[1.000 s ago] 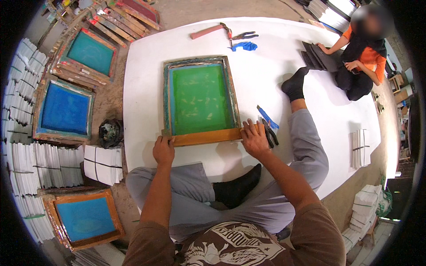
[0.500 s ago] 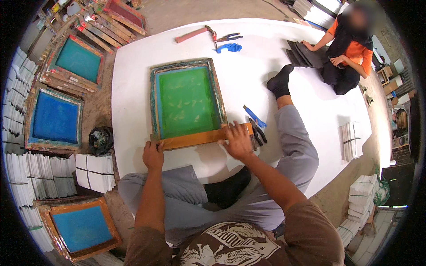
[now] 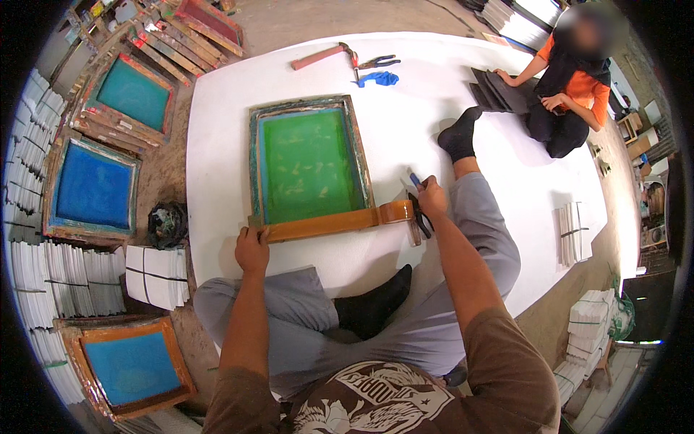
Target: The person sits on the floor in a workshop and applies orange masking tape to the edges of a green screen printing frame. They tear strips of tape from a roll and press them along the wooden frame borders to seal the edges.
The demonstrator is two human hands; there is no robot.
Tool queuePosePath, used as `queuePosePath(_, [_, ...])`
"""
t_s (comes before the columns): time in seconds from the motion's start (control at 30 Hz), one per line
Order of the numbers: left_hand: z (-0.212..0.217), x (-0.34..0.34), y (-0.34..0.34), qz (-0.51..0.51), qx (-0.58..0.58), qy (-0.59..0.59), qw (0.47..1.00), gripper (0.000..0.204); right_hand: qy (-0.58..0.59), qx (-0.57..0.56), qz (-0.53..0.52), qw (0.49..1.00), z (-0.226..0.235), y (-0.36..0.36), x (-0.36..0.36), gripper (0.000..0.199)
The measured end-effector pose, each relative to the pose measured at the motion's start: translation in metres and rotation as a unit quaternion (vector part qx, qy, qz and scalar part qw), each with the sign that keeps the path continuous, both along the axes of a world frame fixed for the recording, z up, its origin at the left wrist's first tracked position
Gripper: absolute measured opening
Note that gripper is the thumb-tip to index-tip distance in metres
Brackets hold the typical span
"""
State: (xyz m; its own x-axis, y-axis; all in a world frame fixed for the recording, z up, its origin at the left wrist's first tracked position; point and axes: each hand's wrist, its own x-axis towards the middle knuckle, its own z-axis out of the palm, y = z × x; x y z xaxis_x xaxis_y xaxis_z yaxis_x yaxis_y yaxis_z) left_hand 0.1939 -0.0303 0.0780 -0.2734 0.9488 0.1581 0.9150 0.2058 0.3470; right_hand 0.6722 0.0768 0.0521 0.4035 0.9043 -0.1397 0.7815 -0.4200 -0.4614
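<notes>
A wooden screen-printing frame point(image 3: 361, 148) with green mesh point(image 3: 307, 163) lies on the white sheet before me. Brown packing tape point(image 3: 318, 226) runs along its near edge, ending in a roll point(image 3: 396, 212) at the right corner. My left hand point(image 3: 251, 249) is closed at the tape's left end, by the frame's near left corner. To the right of the roll, my right hand point(image 3: 432, 197) is wrapped around a blue utility knife point(image 3: 413, 178), its tip pointing up and left. Black-handled pliers point(image 3: 423, 220) lie just under that hand, partly hidden by it.
Farther off lie a hammer point(image 3: 322, 56), more pliers point(image 3: 379, 62) and a blue cloth point(image 3: 378, 79). A co-worker point(image 3: 571, 94) sits at the far right beside dark sheets point(image 3: 499, 90). Other screen frames point(image 3: 134, 369) and bundled paper point(image 3: 155, 276) line the left.
My right hand has left the tape, moved right and taken hold of the blue knife. The tape roll now shows uncovered. My left hand stays at the tape's left end.
</notes>
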Motion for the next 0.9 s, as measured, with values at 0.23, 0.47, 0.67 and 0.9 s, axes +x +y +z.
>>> queuePosePath(0.23, [-0.006,-0.005,-0.005,-0.005,0.024,0.006,1.0,0.017,0.108,0.106,0.031,0.988,0.077,-0.057,-0.052,0.036])
queuePosePath(0.47, [-0.003,-0.001,-0.002,-0.008,0.016,-0.022,1.0,0.013,0.037,-0.017,0.157,0.987,0.074,-0.115,-0.121,0.035])
queuePosePath(0.67, [-0.008,-0.005,0.0,-0.011,0.018,-0.036,0.999,0.011,0.002,-0.03,0.137,0.99,0.061,-0.112,-0.14,0.04])
queuePosePath(0.9, [-0.005,-0.004,0.0,-0.006,0.012,-0.049,0.999,0.011,0.009,-0.079,0.138,0.987,0.056,-0.11,-0.144,0.045])
